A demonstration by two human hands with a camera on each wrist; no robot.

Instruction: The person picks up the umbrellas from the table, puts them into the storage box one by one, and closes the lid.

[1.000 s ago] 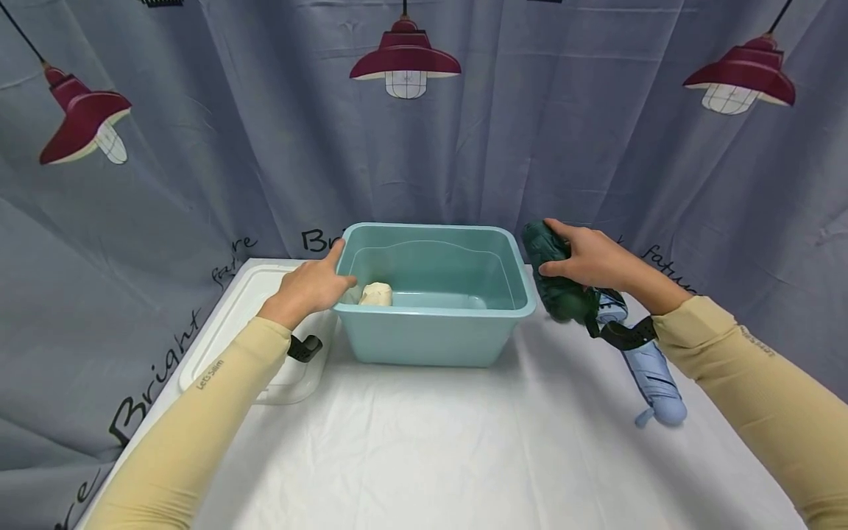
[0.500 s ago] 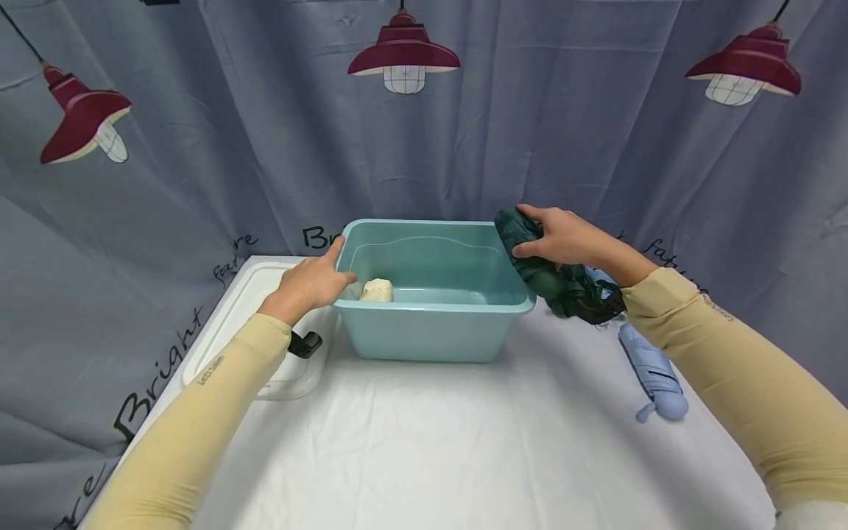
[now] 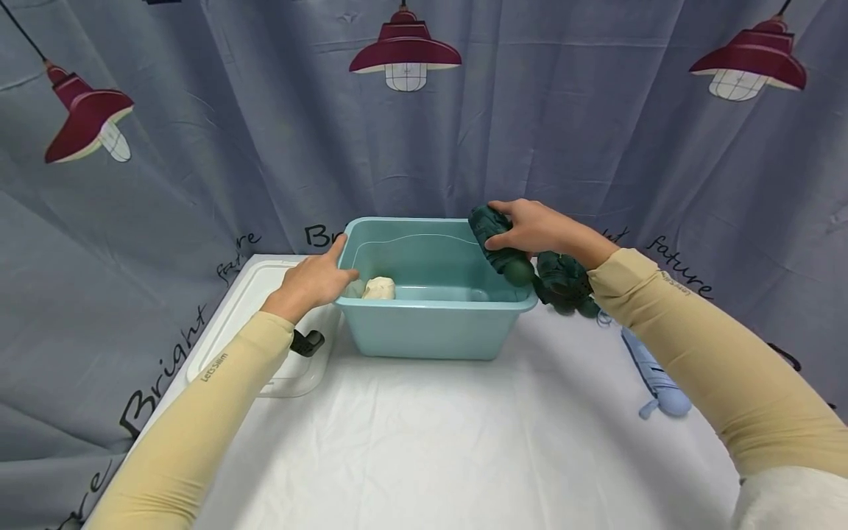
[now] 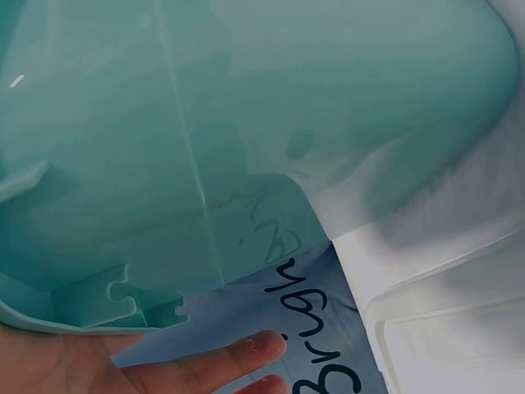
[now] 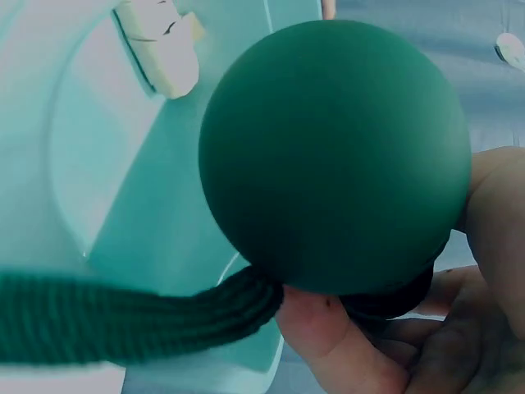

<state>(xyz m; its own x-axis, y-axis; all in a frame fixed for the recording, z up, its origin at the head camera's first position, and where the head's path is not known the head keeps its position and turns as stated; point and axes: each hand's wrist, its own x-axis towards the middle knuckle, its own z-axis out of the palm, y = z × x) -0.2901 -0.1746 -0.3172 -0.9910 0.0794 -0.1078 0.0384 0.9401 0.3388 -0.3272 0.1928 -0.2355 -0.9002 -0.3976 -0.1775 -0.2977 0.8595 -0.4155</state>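
Observation:
A light teal plastic storage box (image 3: 430, 331) stands mid-table, a small cream-coloured lump (image 3: 380, 288) inside at its left end. My left hand (image 3: 311, 280) holds the box's left rim, thumb over the edge; in the left wrist view its fingers (image 4: 238, 357) extend outside beneath the rim. My right hand (image 3: 533, 227) grips a folded dark green umbrella (image 3: 489, 230) above the right end of the box. Its round handle end (image 5: 336, 156) and a ribbed green cord (image 5: 139, 320) fill much of the right wrist view.
A dark green bundle (image 3: 562, 276) shows under the right wrist. A folded light blue umbrella (image 3: 656, 375) lies on the white-covered table (image 3: 424, 442) at right. The white lid (image 3: 258, 294) lies left of the box. A grey-blue curtain (image 3: 278, 132) hangs behind.
My right hand has carried the green umbrella leftward from beside the box to over its right end. The left hand stays on the rim, and the box has not visibly moved.

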